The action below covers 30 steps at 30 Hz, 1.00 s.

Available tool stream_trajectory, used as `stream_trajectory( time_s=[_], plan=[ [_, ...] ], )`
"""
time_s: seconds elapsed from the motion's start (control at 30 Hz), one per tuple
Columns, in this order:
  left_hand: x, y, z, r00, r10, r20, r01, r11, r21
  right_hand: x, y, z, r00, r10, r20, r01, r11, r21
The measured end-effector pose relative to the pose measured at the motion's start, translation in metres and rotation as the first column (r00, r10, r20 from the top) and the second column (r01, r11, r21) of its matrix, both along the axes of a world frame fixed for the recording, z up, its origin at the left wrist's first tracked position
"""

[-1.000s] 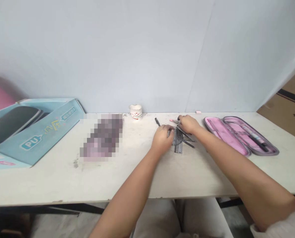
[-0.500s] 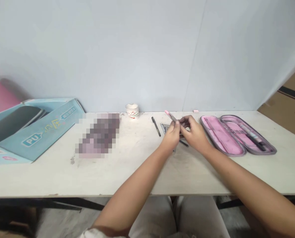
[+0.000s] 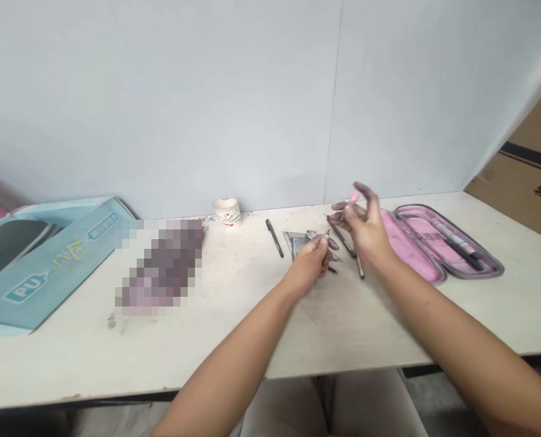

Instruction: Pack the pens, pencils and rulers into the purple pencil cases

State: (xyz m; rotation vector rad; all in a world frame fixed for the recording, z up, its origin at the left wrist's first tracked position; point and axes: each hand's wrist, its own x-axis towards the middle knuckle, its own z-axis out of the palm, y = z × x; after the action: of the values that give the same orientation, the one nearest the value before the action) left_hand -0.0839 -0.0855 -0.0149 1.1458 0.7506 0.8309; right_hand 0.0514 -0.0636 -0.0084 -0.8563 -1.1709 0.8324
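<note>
My left hand (image 3: 311,261) is closed around a slim pen (image 3: 327,233), its narrow tip poking up past the thumb. Higher and to the right, my right hand (image 3: 364,221) has a small pink piece (image 3: 354,197) between thumb and fingers; whether it is a cap or an eraser I cannot tell. The fingertips look dark and smudged. Under and behind my left hand lie clear rulers (image 3: 293,241), partly covered. A black pen (image 3: 275,238) lies to their left. Dark pens (image 3: 361,267) lie beside my right hand, which partly hides them.
An open pink pencil case (image 3: 475,246) at the right holds several pens. A white paper cup (image 3: 227,212) stands near the wall. At the left are a blurred-out dark and pink object (image 3: 161,267) and a blue box (image 3: 65,261). A brown carton (image 3: 529,158) is at far right.
My hands have come apart: the right has risen away and now has a pink piece at its fingers. The pink end no longer shows on the left hand's pen. The view has shifted slightly.
</note>
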Motion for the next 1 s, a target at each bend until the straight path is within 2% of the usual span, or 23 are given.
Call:
stream_trajectory(
  time_s=[0.07,0.1,0.17,0.23,0.3,0.4,0.43,0.5,0.63,0.7,0.77,0.83,0.9,1.0],
  plan=[
    [-0.006,0.003,0.002,0.987,0.027,0.161,-0.022,0.999,-0.032,0.006,0.005,-0.002,0.988,-0.097,-0.119,0.096,0.995,-0.019],
    [-0.01,0.005,0.003,0.965,0.06,0.254,-0.048,0.997,-0.052,0.008,0.005,-0.004,0.985,-0.111,-0.131,0.105,0.993,-0.055],
    [-0.017,0.009,0.007,0.899,0.137,0.416,-0.109,0.99,-0.09,0.008,0.002,-0.009,0.996,-0.066,-0.057,0.057,0.988,-0.145],
    [-0.022,0.013,0.009,0.837,0.196,0.51,-0.161,0.98,-0.114,0.003,-0.009,-0.012,0.992,0.028,0.125,-0.002,0.978,-0.21],
    [-0.026,0.016,0.008,0.802,0.232,0.55,-0.198,0.973,-0.122,-0.005,-0.022,-0.012,0.923,0.144,0.357,-0.061,0.97,-0.234],
    [-0.029,0.018,0.004,0.791,0.265,0.552,-0.247,0.963,-0.108,-0.015,-0.037,-0.01,0.733,0.301,0.609,-0.151,0.946,-0.286],
    [-0.03,0.019,0.002,0.798,0.279,0.534,-0.269,0.958,-0.098,-0.016,-0.039,-0.01,0.694,0.31,0.65,-0.146,0.945,-0.294],
    [-0.031,0.02,-0.001,0.827,0.329,0.457,-0.336,0.94,-0.069,-0.014,-0.038,-0.011,0.671,0.226,0.706,-0.068,0.967,-0.245],
    [-0.032,0.023,-0.007,0.872,0.411,0.264,-0.419,0.908,-0.03,-0.001,-0.028,-0.015,0.675,-0.063,0.735,0.128,0.991,-0.033],
    [-0.032,0.022,-0.008,0.886,0.405,0.228,-0.407,0.913,-0.038,0.003,-0.024,-0.015,0.708,-0.117,0.697,0.149,0.989,0.014],
    [-0.031,0.021,-0.009,0.89,0.401,0.218,-0.402,0.915,-0.038,0.006,-0.022,-0.016,0.769,-0.102,0.631,0.128,0.992,0.005],
    [-0.031,0.02,-0.01,0.891,0.401,0.213,-0.403,0.914,-0.035,0.007,-0.02,-0.016,0.825,-0.055,0.563,0.106,0.993,-0.058],
    [-0.031,0.019,-0.01,0.894,0.398,0.206,-0.4,0.916,-0.033,0.009,-0.019,-0.016,0.846,-0.016,0.532,0.095,0.988,-0.122],
    [-0.031,0.019,-0.01,0.903,0.383,0.195,-0.384,0.923,-0.034,0.013,-0.015,-0.019,0.851,-0.019,0.524,0.095,0.988,-0.118]
  ],
)
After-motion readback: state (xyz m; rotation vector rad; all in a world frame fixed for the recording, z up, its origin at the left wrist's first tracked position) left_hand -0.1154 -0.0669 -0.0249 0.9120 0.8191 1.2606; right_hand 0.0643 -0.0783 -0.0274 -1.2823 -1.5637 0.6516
